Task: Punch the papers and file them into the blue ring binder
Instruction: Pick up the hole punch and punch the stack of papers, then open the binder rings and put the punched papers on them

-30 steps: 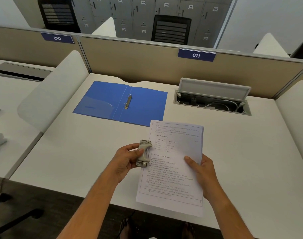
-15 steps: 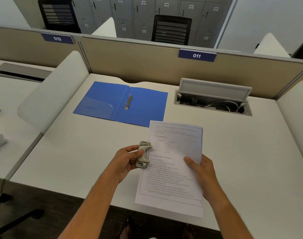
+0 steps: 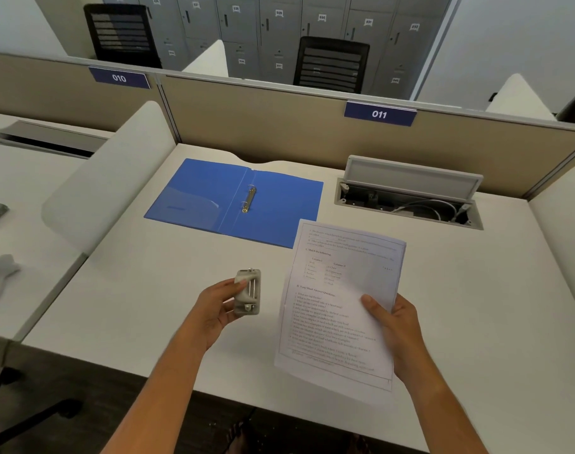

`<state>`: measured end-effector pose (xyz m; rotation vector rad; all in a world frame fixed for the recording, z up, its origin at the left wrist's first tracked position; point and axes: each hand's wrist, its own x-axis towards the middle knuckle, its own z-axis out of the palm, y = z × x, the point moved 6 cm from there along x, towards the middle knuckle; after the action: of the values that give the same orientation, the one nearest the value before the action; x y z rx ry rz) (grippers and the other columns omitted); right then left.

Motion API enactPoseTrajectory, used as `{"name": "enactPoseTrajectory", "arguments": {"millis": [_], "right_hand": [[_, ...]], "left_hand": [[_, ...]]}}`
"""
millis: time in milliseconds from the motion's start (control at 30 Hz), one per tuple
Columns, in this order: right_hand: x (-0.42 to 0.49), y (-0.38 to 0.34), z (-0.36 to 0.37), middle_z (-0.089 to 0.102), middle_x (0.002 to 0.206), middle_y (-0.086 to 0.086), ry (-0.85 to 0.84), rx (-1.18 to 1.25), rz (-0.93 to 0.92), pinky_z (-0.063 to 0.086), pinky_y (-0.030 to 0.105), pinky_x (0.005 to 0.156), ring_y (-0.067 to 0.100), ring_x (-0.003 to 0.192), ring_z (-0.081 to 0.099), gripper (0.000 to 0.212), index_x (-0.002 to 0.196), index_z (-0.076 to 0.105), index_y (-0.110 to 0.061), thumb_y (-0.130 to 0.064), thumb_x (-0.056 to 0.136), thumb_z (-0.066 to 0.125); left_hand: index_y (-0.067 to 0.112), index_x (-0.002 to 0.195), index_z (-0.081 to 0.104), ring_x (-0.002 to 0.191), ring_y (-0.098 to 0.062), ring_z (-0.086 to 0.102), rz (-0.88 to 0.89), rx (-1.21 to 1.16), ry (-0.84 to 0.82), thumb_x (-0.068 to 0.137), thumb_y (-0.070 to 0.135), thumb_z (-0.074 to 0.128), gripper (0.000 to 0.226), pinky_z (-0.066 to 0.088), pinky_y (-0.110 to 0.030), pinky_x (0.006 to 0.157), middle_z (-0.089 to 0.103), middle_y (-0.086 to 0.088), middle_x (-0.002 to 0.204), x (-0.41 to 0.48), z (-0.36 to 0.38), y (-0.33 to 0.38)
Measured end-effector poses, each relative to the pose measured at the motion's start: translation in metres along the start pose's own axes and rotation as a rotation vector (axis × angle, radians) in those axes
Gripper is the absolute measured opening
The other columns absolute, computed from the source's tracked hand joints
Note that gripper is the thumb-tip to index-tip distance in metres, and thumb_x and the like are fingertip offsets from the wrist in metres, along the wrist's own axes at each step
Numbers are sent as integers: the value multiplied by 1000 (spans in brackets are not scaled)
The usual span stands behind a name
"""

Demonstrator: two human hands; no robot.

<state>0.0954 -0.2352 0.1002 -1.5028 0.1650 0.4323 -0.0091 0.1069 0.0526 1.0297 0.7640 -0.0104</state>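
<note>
The left hand (image 3: 214,312) is closed around a small grey hole punch (image 3: 247,292), held above the desk (image 3: 476,306) near its front edge, long axis running front to back, its metal workings turned toward the papers (image 3: 341,299). Those papers are pinched at their right edge by the right hand (image 3: 395,329), thumb on top, just apart from the punch, long side pointing away toward the far edge; "Match the following", "Column I" and "Column II" can be read. Beyond, the blue ring binder (image 3: 279,211) is laid open flat toward the far left corner, spine front to back. Partition tags read "010" (image 3: 119,78) and "011" (image 3: 379,114).
</note>
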Motion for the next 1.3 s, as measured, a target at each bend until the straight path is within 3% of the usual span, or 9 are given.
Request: {"name": "enactPoseTrajectory", "arguments": {"millis": [133, 233, 333, 567, 700, 867, 967, 1167, 1300], "right_hand": [[5, -2, -3, 83, 110, 16, 10, 12, 5, 67, 54, 80, 41, 95, 81, 27, 122, 74, -10, -18, 97, 78], [4, -4, -2, 83, 111, 16, 11, 27, 5, 67, 57, 84, 42, 97, 80, 27, 122, 74, -10, -18, 96, 78], [-1, -8, 0, 82, 112, 18, 1, 37, -12, 67, 54, 82, 42, 98, 80, 26, 121, 74, -9, -17, 97, 77], [-23, -2, 13, 82, 112, 18, 62, 81, -37, 66, 57, 86, 43, 99, 80, 26, 122, 74, -8, -15, 97, 77], [-28, 6, 18, 83, 111, 17, 105, 78, -25, 64, 62, 90, 43, 100, 80, 28, 121, 75, -8, -18, 95, 79], [-21, 2, 17, 83, 107, 14, 104, 82, -47, 68, 46, 72, 39, 93, 81, 24, 118, 74, -9, -16, 96, 78], [-9, -5, 11, 84, 103, 12, 81, 67, -54, 67, 41, 65, 34, 85, 82, 19, 114, 73, -9, -15, 96, 77], [21, -9, -9, 85, 97, 12, 55, 38, 12, 65, 37, 60, 34, 82, 83, 15, 109, 76, -9, -15, 95, 79], [33, -2, -18, 85, 99, 14, 61, 51, 62, 65, 42, 70, 36, 84, 82, 16, 110, 76, -8, -15, 95, 79]], "left_hand": [[11, 114, 78, 96, -34, 77, -30, 255, 169, 82, 15, 86, 33, 66, -44, 74, 81, -15, 104, 17, -27, -21], [16, 111, 80, 92, -31, 78, -50, 376, 248, 72, 25, 94, 42, 66, -51, 80, 81, -9, 100, 26, -39, -37], [21, 106, 79, 94, -28, 76, -40, 473, 267, 73, 26, 94, 36, 65, -48, 83, 80, -5, 99, 30, -40, -43], [26, 99, 75, 88, -16, 72, 36, 731, 244, 80, 27, 87, 22, 54, -25, 61, 75, 3, 91, 36, -45, -28], [29, 95, 73, 85, -13, 71, 35, 815, 286, 75, 39, 89, 28, 58, -29, 70, 74, 5, 93, 39, -56, -26], [26, 87, 77, 75, -11, 70, 76, 971, 339, 83, 28, 76, 5, 56, -29, 64, 76, 3, 86, 36, -56, -26], [25, 78, 73, 68, -10, 68, 86, 1036, 370, 86, 23, 72, 8, 49, -25, 57, 73, 4, 78, 27, -50, -24], [29, 94, 75, 69, -13, 72, -14, 1092, 503, 89, 15, 65, 18, 60, -31, 61, 74, 5, 81, 16, -95, -15], [24, 100, 74, 69, -20, 72, -112, 1139, 559, 92, 18, 68, 11, 65, -37, 64, 74, 0, 83, 15, -134, 2]]}}
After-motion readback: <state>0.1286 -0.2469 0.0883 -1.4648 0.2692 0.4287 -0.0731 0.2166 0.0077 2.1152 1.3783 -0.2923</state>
